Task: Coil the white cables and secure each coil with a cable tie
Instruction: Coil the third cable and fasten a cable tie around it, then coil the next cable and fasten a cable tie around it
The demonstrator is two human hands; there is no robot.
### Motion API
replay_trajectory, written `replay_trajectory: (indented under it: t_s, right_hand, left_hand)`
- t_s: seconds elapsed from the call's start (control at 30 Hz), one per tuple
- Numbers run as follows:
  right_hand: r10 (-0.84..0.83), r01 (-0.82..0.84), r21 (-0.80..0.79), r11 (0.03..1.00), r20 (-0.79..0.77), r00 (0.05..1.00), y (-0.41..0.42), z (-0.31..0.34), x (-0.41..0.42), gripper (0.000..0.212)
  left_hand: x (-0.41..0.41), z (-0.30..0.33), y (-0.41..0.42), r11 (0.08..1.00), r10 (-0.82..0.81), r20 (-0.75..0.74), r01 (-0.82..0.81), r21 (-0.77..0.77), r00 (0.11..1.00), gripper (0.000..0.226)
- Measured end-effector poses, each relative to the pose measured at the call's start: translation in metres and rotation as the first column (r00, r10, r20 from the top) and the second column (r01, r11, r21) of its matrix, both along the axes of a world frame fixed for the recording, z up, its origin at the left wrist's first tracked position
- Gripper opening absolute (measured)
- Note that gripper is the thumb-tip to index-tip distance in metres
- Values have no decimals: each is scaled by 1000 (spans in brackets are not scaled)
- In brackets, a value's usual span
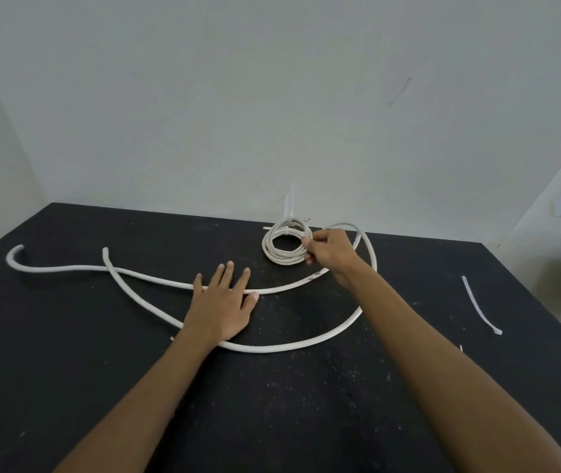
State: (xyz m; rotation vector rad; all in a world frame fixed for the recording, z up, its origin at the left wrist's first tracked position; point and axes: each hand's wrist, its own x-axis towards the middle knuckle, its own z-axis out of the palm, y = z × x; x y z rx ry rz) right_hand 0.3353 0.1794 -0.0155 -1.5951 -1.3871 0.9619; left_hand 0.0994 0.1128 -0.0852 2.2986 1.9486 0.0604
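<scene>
Your left hand [224,303] flat on table [67,353], fingers spread, palm pressing loose cable [272,348] where its strands pass beneath. Your right hand [328,249] reaches far, fingertips pinched on right edge of coil [284,245]. Coil lies near table's back edge by wall, tie [289,208] sticking up behind it. Loose cable sprawls in wide loop across table, both ends at left. Spare tie [480,307] lies well apart at right.
</scene>
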Motion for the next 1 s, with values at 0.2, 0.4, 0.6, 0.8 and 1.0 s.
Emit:
replay_trajectory:
  t_s: [0.2,0.4,0.6,0.8,1.0]
  right_hand:
    - [-115,120,-35,992,138,984,32,-11,-16,22]
    - [-193,187,49,981,313,930,36,-13,-26,24]
    - [-208,188,99,977,268,941,26,-19,-28,27]
    - [-78,-25,238,971,411,908,-24,-11,-3,15]
    - [-349,125,388,913,584,733,-69,-12,55,34]
  left_hand:
    - [0,-4,1,1000,1,8,-1,9,1000,68]
    - [0,-8,3,1000,0,12,-1,19,1000,68]
    - [-2,-8,5,1000,-14,42,14,18,999,68]
    - [-6,-5,8,996,-56,115,48,72,992,55]
    - [-21,-2,9,989,-104,196,82,121,975,50]
